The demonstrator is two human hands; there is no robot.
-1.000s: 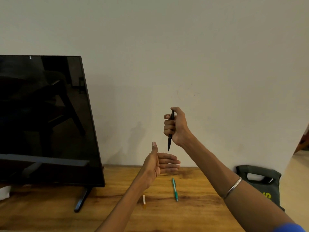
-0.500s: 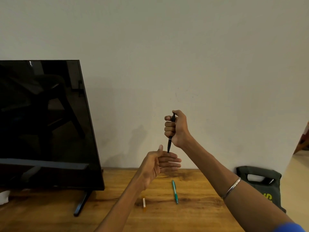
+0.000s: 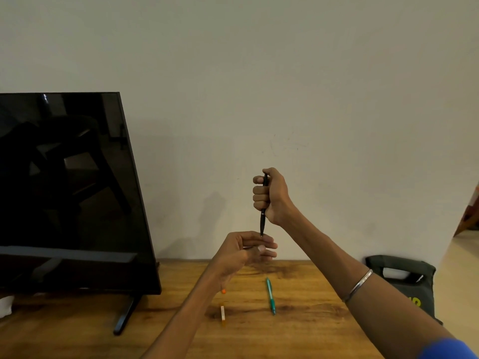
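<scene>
My right hand (image 3: 270,196) grips a black pen (image 3: 263,222) in its fist, upright with the tip pointing down. The tip touches the top finger of my left hand (image 3: 245,251), which is held out just below with the fingers straight and the thumb laid across the palm. On the wooden table (image 3: 305,330) below lie a green pen (image 3: 270,296) and an orange and white pen (image 3: 223,313), the latter partly hidden by my left forearm.
A large black TV (image 3: 64,193) on a stand fills the left side of the table, close to the wall. A white object (image 3: 5,305) lies at the far left edge. A dark bag (image 3: 404,278) stands on the floor at the right.
My right hand has lowered the black pen until its tip meets my left hand. My left thumb, raised before, has folded down across the palm.
</scene>
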